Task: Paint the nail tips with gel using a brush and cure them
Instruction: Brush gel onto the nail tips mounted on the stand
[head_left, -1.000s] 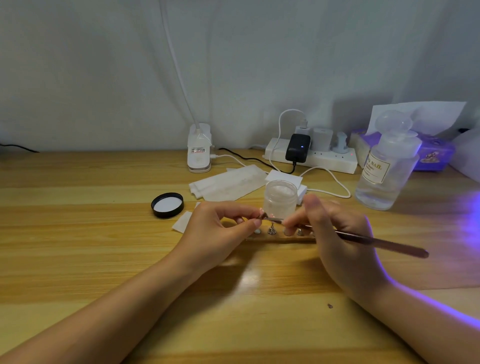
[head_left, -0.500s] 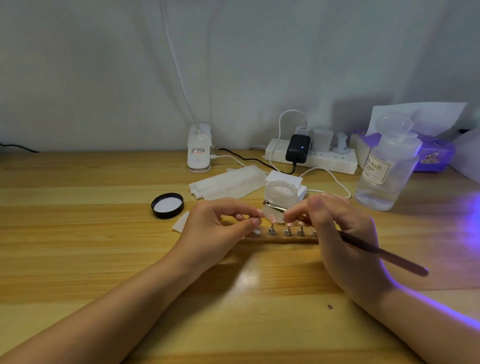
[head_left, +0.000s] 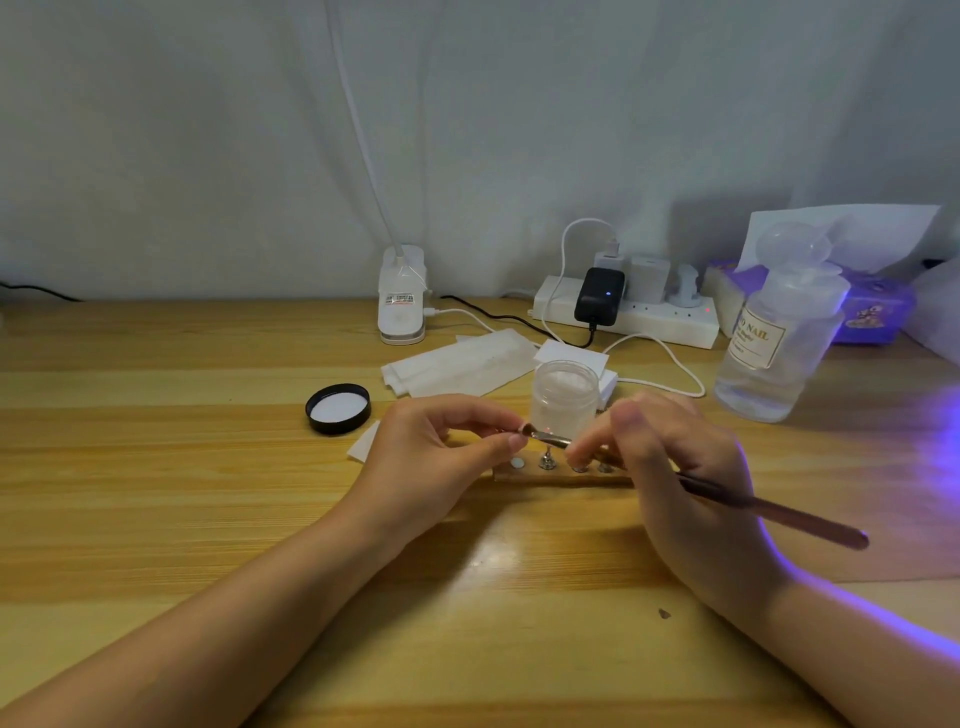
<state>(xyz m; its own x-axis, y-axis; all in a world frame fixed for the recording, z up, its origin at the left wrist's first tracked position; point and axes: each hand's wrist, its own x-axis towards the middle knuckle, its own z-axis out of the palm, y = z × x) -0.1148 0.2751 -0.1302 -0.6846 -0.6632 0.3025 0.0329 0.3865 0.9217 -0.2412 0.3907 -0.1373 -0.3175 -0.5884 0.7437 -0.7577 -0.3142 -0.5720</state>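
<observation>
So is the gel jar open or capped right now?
Open. The clear jar has no lid on; its black cap lies upturned on the table, to its left.

Bare counter (head_left: 156, 519) lies open on the near left and between the forearms. Ahead, the jar (head_left: 566, 397) stands just behind the holder (head_left: 563, 475), with the lid (head_left: 338, 408) to its left and wipes (head_left: 457, 366) behind. The bottle (head_left: 779, 343) blocks the right; the power strip (head_left: 628, 312) and cables (head_left: 660, 358) crowd the back.
</observation>
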